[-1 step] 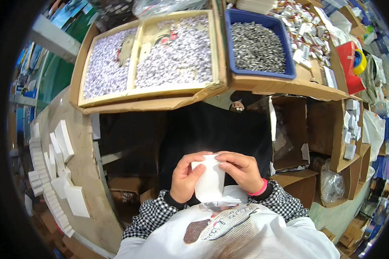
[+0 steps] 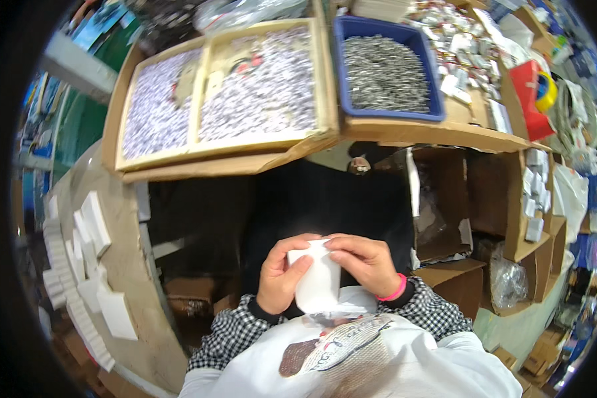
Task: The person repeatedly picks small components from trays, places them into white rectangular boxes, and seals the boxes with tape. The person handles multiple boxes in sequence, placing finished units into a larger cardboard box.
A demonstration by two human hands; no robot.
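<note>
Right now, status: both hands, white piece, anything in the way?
Left hand and right hand both on white piece, near its top. Piece held before the torso. Blue bin beyond, apart from both hands.

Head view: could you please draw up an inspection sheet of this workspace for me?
Surface: tan tabletop at left, bearing white flat pieces and small white blocks.
Job's things: white piece, held in front of the person's chest; its contents, if any, cannot be told.
Clutter: yellow tape roll by a red object; clear plastic bag at right.
Hands: left hand and right hand both grip the white piece.
Cables: nothing seen for certain; the strands at upper right are too small to tell.
Surroundings: divided wooden tray of small whitish pieces; blue bin of small metallic-looking pieces; open cartons at right.
</note>
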